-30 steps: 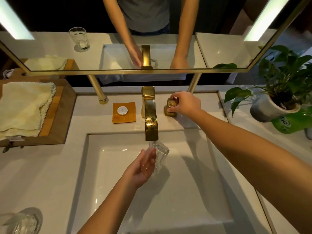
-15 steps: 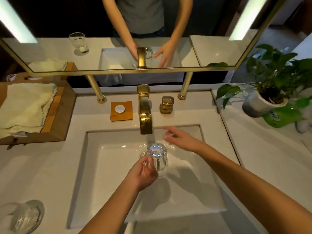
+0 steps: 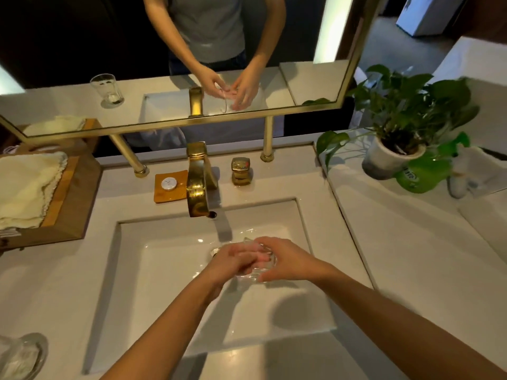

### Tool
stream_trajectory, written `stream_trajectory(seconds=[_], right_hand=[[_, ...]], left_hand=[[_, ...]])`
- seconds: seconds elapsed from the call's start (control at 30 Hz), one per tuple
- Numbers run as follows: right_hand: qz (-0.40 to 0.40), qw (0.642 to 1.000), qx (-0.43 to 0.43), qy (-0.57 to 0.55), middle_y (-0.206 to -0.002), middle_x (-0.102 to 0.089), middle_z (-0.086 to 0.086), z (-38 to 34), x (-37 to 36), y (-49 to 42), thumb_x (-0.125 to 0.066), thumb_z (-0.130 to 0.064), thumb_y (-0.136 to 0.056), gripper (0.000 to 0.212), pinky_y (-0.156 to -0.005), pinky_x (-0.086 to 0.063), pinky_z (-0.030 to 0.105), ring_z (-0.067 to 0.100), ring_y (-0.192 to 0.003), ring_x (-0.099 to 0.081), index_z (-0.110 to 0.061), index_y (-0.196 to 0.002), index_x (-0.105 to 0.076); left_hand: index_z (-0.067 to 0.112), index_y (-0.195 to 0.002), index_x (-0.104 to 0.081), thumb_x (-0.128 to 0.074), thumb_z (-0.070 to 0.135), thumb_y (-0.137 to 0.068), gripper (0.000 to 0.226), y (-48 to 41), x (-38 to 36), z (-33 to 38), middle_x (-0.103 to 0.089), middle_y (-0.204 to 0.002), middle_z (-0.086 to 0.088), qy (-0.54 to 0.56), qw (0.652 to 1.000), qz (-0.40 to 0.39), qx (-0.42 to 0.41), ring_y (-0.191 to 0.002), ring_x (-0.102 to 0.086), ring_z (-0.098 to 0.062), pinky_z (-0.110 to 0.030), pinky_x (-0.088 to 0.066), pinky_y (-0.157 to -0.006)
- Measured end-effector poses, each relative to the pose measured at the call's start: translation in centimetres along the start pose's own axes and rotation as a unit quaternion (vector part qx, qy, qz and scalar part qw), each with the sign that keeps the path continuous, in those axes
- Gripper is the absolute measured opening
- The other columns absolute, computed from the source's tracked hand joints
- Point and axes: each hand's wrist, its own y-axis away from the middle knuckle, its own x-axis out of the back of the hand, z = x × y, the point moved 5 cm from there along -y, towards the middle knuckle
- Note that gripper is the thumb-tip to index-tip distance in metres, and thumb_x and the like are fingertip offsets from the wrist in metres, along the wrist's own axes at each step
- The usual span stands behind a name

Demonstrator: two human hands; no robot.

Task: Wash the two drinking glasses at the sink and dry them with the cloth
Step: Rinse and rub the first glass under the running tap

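Polished gold metal faucet (image 3: pixel 198 185), glossy white basin (image 3: pixel 170 270), clear ribbed drinking glass (image 3: pixel 264 266), nubby cream cloth (image 3: pixel 26 187), matt wooden tray (image 3: pixel 71 204).

Pale stone surface (image 3: pixel 397 256) w/ a square sink (image 3: pixel 164 283) sunk in at centre. At 12: gold faucet (image 3: pixel 197 185), knob (image 3: pixel 241 171) just right of it, orange pad (image 3: pixel 175 192) (white disc (image 3: pixel 168 184) on it) just left. At 9–10: wooden tray (image 3: pixel 71 204) w/ the cloth (image 3: pixel 24 187). At 2: potted plant (image 3: pixel 384 160), green bottle (image 3: pixel 422 174) beside it. At 7–8: a drinking glass (image 3: pixel 22 355).
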Motion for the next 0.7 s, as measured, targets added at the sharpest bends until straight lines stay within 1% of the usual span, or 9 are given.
stream_trajectory(seconds=[0.07,0.1,0.13,0.2,0.27,0.37,0.5,0.57,0.7], right_hand=[[0.027,0.999,-0.028,0.005,-0.094,-0.064,-0.011,1.0,0.5,0.3,-0.081,-0.033,-0.065,0.048,-0.071,-0.055,0.035,0.012,-0.085,-0.063,-0.027,-0.103,-0.054],[0.052,0.998,-0.035,0.004,-0.091,-0.062,-0.013,1.3,1.1,0.4,-0.080,-0.033,-0.064,0.047,-0.066,-0.051,0.031,0.012,-0.084,-0.062,-0.029,-0.100,-0.050],[0.087,0.995,-0.041,0.013,-0.091,-0.061,-0.015,1.5,2.0,0.4,-0.079,-0.036,-0.064,0.047,-0.066,-0.047,0.027,0.011,-0.085,-0.060,-0.033,-0.100,-0.048],[0.158,0.985,-0.051,0.044,-0.097,-0.061,-0.012,1.9,4.2,0.4,-0.075,-0.043,-0.063,0.052,-0.077,-0.047,0.030,0.014,-0.093,-0.058,-0.037,-0.107,-0.047],[0.204,0.976,-0.078,0.006,-0.105,-0.061,-0.005,2.7,6.2,0.0,-0.072,-0.052,-0.059,0.061,-0.085,-0.052,0.039,0.018,-0.099,-0.059,-0.040,-0.114,-0.047],[0.264,0.957,-0.096,-0.072,-0.111,-0.062,-0.004,4.0,9.1,-1.1,-0.073,-0.058,-0.056,0.068,-0.085,-0.056,0.043,0.018,-0.100,-0.062,-0.040,-0.116,-0.046],[0.332,0.934,-0.091,-0.098,-0.130,-0.053,-0.002,5.3,12.5,-3.0,-0.082,-0.040,-0.067,0.074,-0.093,-0.052,0.043,0.020,-0.114,-0.057,-0.029,-0.128,-0.042],[0.347,0.929,-0.102,-0.073,-0.134,-0.052,-0.003,6.2,13.8,-3.8,-0.079,-0.041,-0.070,0.074,-0.099,-0.045,0.044,0.021,-0.119,-0.055,-0.029,-0.131,-0.038],[0.363,0.920,-0.139,0.038,-0.136,-0.052,-0.002,8.0,15.9,-5.3,-0.073,-0.045,-0.072,0.076,-0.103,-0.032,0.044,0.023,-0.127,-0.044,-0.029,-0.135,-0.035]], left_hand=[[0.010,-0.107,-0.069,-0.057,0.008,-0.089,0.022,-0.5,-1.7,1.3,-0.075,-0.093,-0.008,-0.159,0.986,0.017,-0.049,-0.085,-0.070,-0.018,-0.025,-0.056,-0.080],[0.014,-0.106,-0.070,-0.058,0.011,-0.088,0.021,-0.9,-2.5,2.2,-0.075,-0.089,-0.005,-0.230,0.970,0.033,-0.077,-0.084,-0.070,-0.015,-0.028,-0.055,-0.082],[0.020,-0.105,-0.071,-0.060,0.015,-0.088,0.021,-1.4,-3.1,3.1,-0.075,-0.088,-0.001,-0.300,0.946,0.051,-0.113,-0.083,-0.069,-0.012,-0.031,-0.054,-0.084],[0.029,-0.105,-0.070,-0.060,0.025,-0.086,0.022,-2.4,-3.9,5.1,-0.075,-0.093,0.005,-0.409,0.889,0.087,-0.185,-0.090,-0.067,-0.010,-0.035,-0.050,-0.089],[0.033,-0.102,-0.070,-0.059,0.032,-0.086,0.019,-3.6,-4.2,7.3,-0.074,-0.096,0.010,-0.469,0.844,0.116,-0.234,-0.094,-0.065,-0.008,-0.039,-0.042,-0.097],[0.032,-0.099,-0.071,-0.059,0.032,-0.087,0.017,-5.5,-4.7,10.4,-0.073,-0.099,0.011,-0.513,0.802,0.136,-0.275,-0.097,-0.063,-0.009,-0.038,-0.037,-0.100],[0.021,-0.107,-0.071,-0.059,0.020,-0.089,0.021,-8.8,-6.0,13.1,-0.072,-0.108,0.002,-0.487,0.803,0.133,-0.315,-0.102,-0.060,-0.016,-0.036,-0.046,-0.092],[0.020,-0.107,-0.071,-0.060,0.016,-0.089,0.022,-11.2,-6.2,13.4,-0.071,-0.107,0.001,-0.483,0.803,0.143,-0.318,-0.102,-0.060,-0.018,-0.035,-0.046,-0.091],[0.021,-0.109,-0.070,-0.059,0.017,-0.089,0.023,-14.4,-7.3,13.4,-0.071,-0.104,0.002,-0.514,0.776,0.144,-0.335,-0.099,-0.058,-0.018,-0.021,-0.036,-0.083]])
